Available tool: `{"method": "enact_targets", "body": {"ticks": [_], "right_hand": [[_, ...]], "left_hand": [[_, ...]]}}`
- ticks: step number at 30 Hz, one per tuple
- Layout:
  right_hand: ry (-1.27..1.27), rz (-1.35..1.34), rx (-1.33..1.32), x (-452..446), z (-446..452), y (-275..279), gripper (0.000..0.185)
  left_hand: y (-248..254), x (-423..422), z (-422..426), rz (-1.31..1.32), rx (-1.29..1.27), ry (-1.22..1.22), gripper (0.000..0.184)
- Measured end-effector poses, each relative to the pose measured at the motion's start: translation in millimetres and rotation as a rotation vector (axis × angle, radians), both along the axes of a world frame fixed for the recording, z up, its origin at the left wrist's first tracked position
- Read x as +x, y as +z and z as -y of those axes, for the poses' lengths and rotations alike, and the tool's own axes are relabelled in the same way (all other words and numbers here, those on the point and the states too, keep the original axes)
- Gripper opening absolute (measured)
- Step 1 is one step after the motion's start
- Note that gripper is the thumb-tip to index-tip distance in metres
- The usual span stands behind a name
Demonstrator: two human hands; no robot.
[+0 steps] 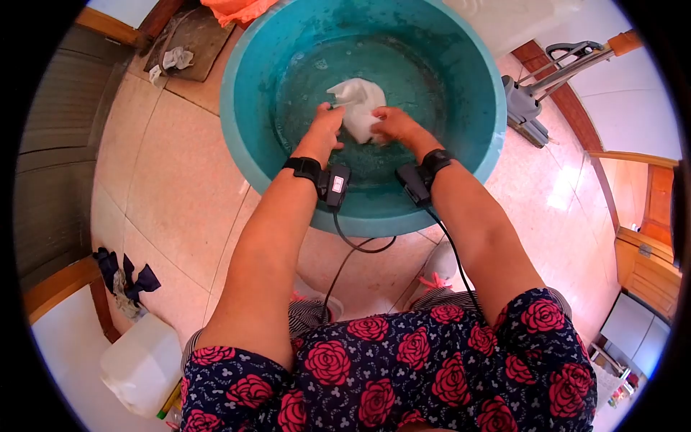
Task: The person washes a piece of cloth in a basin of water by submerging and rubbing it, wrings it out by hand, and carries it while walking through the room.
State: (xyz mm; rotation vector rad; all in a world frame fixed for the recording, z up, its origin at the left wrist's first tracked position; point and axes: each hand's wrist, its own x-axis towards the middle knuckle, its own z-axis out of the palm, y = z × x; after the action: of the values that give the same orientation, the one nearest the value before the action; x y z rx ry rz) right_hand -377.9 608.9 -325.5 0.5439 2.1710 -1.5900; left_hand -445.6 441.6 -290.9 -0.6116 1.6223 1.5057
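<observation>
A large teal tub (pixel 234 108) stands on the floor with shallow water in it. Inside, a wet white cloth (pixel 359 108) lies crumpled between my hands. My left hand (pixel 328 127) is at the cloth's left side, fingers apart and not closed on it. On the right side, my right hand (pixel 394 124) pinches the cloth's edge between thumb and fingers. Both wrists wear black straps with small dark boxes, and cables run from them toward my body.
An orange cloth (pixel 241 9) is at the tub's upper left rim. A grey mop head (pixel 523 108) stands right of the tub. At lower left are dark cloths (pixel 129 279) and a white plastic container (pixel 142 363). My shoes are just below the tub.
</observation>
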Motion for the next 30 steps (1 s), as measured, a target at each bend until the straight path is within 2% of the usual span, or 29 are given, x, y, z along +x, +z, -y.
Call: {"method": "enact_targets", "body": {"ticks": [1,4,5,8,9,12,13,16,19,22,23,25,29,30], "right_hand": [[-0.119,0.125,-0.448,-2.4,7.1,24.5,0.042],[-0.269,-0.11,-0.992,-8.1,9.1,63.2,0.03],[-0.317,-0.126,-1.018,-7.6,11.3,75.7,0.023],[-0.485,-0.112,-0.816,-10.1,-0.5,49.0,0.022],[-0.434,-0.011,-0.683,-8.7,-3.8,48.8,0.029],[-0.53,0.163,-0.507,-6.9,9.1,47.4,0.041],[-0.49,0.24,-0.459,-11.1,11.5,47.9,0.049],[-0.54,0.177,-0.877,-7.8,24.6,62.1,0.051],[-0.38,-0.082,-0.508,-12.7,35.5,29.7,0.047],[-0.071,-0.337,0.319,-11.5,37.9,51.5,0.042],[-0.015,-0.5,0.552,-9.2,48.0,63.5,0.034],[0.052,-0.437,0.668,-7.7,53.5,75.1,0.03],[0.317,-0.429,0.883,-2.3,55.9,95.6,0.032],[0.25,-0.38,0.867,-4.2,55.8,92.0,0.034]], "left_hand": [[5.9,3.1,0.0,0.018,0.059,0.013,0.053],[-7.8,-8.6,5.6,0.047,0.262,0.016,0.053],[-18.4,-13.3,7.4,0.056,0.332,0.012,0.054],[-10.7,-15.0,-1.6,0.066,0.796,0.057,0.053],[5.2,-8.8,-1.2,0.148,0.938,0.03,0.043],[-10.8,-3.6,-10.9,-0.076,0.814,0.057,0.033],[-9.0,-4.2,-8.6,-0.026,0.843,0.058,0.027],[-5.0,-0.4,-7.8,-0.093,0.791,0.075,0.031],[-26.3,-5.2,-9.8,-0.156,0.599,0.177,0.034],[-15.4,-9.1,-3.9,0.2,0.579,0.108,0.038],[-5.8,-6.8,-4.1,0.232,0.612,0.065,0.039],[22.4,3.9,-4.9,0.299,0.676,-0.021,0.043],[3.1,-3.0,-11.6,0.296,0.573,-0.048,0.044],[0.9,-2.2,-12.9,0.255,0.519,-0.077,0.043]]}}
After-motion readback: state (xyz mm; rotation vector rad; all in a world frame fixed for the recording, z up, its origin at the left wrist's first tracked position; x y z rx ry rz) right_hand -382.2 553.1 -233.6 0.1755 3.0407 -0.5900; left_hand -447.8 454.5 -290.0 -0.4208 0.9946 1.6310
